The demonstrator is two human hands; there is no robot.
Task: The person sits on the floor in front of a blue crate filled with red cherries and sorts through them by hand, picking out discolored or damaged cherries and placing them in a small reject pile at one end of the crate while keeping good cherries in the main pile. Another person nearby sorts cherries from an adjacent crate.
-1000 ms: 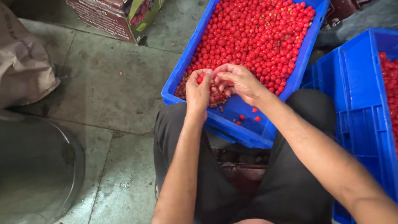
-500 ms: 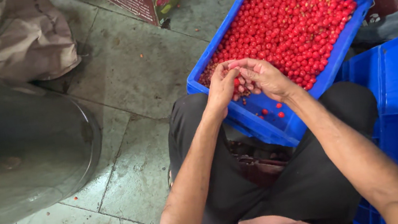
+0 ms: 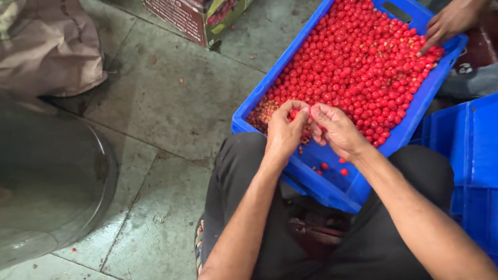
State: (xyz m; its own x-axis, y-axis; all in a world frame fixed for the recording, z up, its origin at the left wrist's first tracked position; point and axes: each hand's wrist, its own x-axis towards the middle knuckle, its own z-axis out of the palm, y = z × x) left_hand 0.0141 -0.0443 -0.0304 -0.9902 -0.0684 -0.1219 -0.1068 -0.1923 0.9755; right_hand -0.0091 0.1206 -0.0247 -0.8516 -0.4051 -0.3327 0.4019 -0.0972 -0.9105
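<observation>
Stone floor [image 3: 156, 107] under blue crate [image 3: 414, 116]. Left hand [image 3: 285, 132], right hand [image 3: 336, 129] pinching red berries [image 3: 360, 63] at crate's near end; best gripped lightly, low over the crate.

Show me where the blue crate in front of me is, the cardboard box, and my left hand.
blue crate [image 3: 268, 93], head view, on its bare left wall.
cardboard box [image 3: 179, 9], head view, on its printed side.
left hand [image 3: 283, 132], head view, on the back of the hand.
</observation>
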